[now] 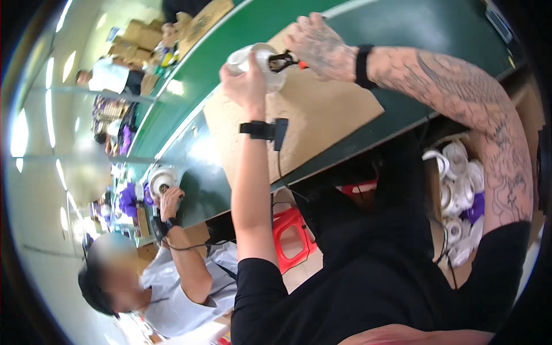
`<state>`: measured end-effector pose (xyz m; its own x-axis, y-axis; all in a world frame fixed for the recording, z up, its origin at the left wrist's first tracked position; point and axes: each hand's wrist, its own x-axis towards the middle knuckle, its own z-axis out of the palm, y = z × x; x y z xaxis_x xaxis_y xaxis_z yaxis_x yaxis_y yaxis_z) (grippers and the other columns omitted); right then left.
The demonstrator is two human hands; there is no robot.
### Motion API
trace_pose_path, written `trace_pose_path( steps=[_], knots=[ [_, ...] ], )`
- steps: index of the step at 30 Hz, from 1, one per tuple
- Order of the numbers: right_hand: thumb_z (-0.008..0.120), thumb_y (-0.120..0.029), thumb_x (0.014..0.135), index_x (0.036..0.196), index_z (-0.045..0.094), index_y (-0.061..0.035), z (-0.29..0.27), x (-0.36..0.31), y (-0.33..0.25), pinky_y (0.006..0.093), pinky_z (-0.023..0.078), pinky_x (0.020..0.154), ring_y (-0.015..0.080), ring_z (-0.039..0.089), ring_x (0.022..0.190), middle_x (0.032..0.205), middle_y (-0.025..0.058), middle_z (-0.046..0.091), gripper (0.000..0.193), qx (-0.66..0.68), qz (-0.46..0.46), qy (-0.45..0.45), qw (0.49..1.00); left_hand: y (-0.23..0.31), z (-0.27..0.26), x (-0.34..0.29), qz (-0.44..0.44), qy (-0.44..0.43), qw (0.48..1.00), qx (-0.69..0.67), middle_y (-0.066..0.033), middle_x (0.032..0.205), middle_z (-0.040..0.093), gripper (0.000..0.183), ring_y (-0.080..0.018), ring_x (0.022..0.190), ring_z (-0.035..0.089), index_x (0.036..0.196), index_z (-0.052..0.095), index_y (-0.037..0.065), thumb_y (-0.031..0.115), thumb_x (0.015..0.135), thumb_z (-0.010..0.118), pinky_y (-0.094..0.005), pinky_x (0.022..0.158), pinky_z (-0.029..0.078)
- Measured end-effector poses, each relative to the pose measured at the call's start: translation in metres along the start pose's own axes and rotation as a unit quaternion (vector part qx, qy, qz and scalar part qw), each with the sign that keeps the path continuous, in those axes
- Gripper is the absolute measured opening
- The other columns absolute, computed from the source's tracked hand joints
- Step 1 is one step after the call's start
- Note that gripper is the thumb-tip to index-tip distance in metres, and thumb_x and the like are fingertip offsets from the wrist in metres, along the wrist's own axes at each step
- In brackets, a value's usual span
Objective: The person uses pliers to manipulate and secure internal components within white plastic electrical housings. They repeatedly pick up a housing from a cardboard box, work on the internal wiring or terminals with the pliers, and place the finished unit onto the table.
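Observation:
My left hand (246,86) is closed around a white, round plastic part (276,82), partly see-through at its lower edge, and holds it above the work surface. Wrapped round a plier-like hand tool (282,61), my right hand (322,50) keeps its dark metal head against or inside the white part. A bit of orange-red handle shows beneath the fingers. Whether the tool's jaws grip the part is too small to tell. Under both hands lies a brown cardboard sheet (322,123).
The cardboard rests on a green table (397,109). An open box beside my right arm holds several white ring-shaped parts (457,192). Below the table edge stands a red stool (284,236). At left, a co-worker's hand (169,202) touches another white part (163,177).

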<state>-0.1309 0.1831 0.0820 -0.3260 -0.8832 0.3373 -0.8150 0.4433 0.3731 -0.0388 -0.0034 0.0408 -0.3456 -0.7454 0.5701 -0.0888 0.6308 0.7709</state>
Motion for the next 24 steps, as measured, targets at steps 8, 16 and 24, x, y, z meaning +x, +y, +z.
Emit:
trace_pose_path(
  steps=[8,16,24],
  knots=[
    [0.075,-0.021,0.069,0.103,0.061,-0.0088,0.022,-0.012,0.02,0.0401,0.046,0.079,0.0217,0.058,0.092,0.097,0.0079,0.057,0.039,0.3,0.15,0.053,0.94,-0.063,-0.023,0.039,-0.151,0.099,0.942,-0.284,-0.0138,0.108,0.073,0.042,-0.0223,0.093,0.071,0.116,0.064,-0.006,0.026,0.093,0.08,-0.035,0.083,0.057],
    [0.068,-0.018,0.082,0.118,0.058,-0.0001,0.06,0.02,0.026,0.0254,0.038,0.048,0.008,0.048,0.054,0.078,0.0004,0.056,0.042,0.797,0.234,-0.172,0.529,-0.086,-0.032,0.013,-0.249,0.007,0.868,-0.428,-0.0043,0.107,0.072,0.029,-0.0121,0.09,0.069,0.119,0.064,0.002,0.026,0.103,0.07,-0.0259,0.074,0.056],
    [0.069,-0.014,0.074,0.116,0.059,-0.0012,0.015,0.054,0.048,0.0299,0.043,0.065,0.0142,0.054,0.073,0.085,0.0043,0.056,0.045,0.841,0.093,-0.152,0.511,-0.046,-0.048,0.009,-0.181,-0.029,0.879,-0.44,-0.0095,0.116,0.072,0.03,-0.0167,0.102,0.07,0.121,0.063,0.002,0.028,0.107,0.062,-0.032,0.086,0.059]
  ],
)
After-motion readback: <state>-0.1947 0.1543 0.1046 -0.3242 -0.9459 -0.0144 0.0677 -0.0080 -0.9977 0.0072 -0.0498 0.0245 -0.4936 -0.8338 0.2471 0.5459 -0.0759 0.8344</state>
